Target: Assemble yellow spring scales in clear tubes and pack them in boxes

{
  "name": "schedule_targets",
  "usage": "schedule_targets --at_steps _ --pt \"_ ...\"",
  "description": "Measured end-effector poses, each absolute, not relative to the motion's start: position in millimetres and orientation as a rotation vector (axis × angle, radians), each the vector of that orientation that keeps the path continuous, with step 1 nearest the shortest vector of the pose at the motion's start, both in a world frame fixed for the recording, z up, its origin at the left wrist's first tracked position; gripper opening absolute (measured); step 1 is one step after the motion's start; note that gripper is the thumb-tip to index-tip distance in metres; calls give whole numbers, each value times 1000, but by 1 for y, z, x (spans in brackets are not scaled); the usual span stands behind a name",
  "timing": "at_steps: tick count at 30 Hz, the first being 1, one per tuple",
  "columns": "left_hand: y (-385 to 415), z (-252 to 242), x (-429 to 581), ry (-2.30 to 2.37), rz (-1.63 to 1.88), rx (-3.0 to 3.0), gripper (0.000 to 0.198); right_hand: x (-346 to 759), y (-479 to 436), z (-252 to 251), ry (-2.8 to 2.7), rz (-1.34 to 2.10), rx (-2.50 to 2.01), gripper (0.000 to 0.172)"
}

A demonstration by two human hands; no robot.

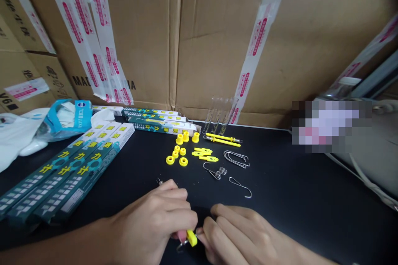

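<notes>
My left hand (155, 219) is closed around a yellow spring-scale rod (192, 238), whose flat end sticks out below the fingers. A small metal end (159, 181) shows past the knuckles on the far side. At the yellow end sits a thin wire hook (180, 246); my right hand (239, 232) pinches what looks like its other end, mostly hidden by the fingertips. Beyond the hands lie loose wire hooks (241, 186), small springs (223, 170), yellow flat pieces (205, 155), yellow caps and rings (183, 161), and two yellow rods (222, 140).
Clear tubes (220, 112) stand against a large cardboard box (211, 49) at the back. Long green boxes (81, 165) lie at left, with more boxes (155, 122) behind. A blue-and-white packet (71, 114) rests at far left. A grey bag (370, 149) is at right.
</notes>
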State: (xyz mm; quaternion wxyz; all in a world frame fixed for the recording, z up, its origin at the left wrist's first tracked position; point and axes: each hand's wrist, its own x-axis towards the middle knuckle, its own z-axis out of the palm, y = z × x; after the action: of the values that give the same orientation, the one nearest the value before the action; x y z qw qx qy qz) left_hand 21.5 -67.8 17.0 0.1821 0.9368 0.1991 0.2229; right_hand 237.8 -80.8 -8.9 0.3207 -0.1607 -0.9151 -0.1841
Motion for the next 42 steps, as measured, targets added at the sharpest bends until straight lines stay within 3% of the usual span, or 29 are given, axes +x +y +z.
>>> schedule_targets --at_steps 9,17,25,29,33,35,42 --pt "-67 12 19 612 577 2672 25 238 -86 -4 -2448 -416 -505 39" --pt "-68 12 18 624 626 2665 29 243 -74 11 -2522 74 -466 43" --pt "-65 11 20 811 790 2791 30 237 -75 -2 -2058 658 -806 13" --pt "-71 17 21 934 727 2827 31 236 -77 2 -2046 668 -792 21" --pt "-73 20 21 916 767 2921 33 235 -77 -2 -2051 664 -750 60" --pt "-73 19 22 943 797 2913 32 234 -77 -7 -2042 688 -757 71" --pt "-74 15 24 1110 937 2869 32 227 -79 -10 -1890 1041 -776 69"
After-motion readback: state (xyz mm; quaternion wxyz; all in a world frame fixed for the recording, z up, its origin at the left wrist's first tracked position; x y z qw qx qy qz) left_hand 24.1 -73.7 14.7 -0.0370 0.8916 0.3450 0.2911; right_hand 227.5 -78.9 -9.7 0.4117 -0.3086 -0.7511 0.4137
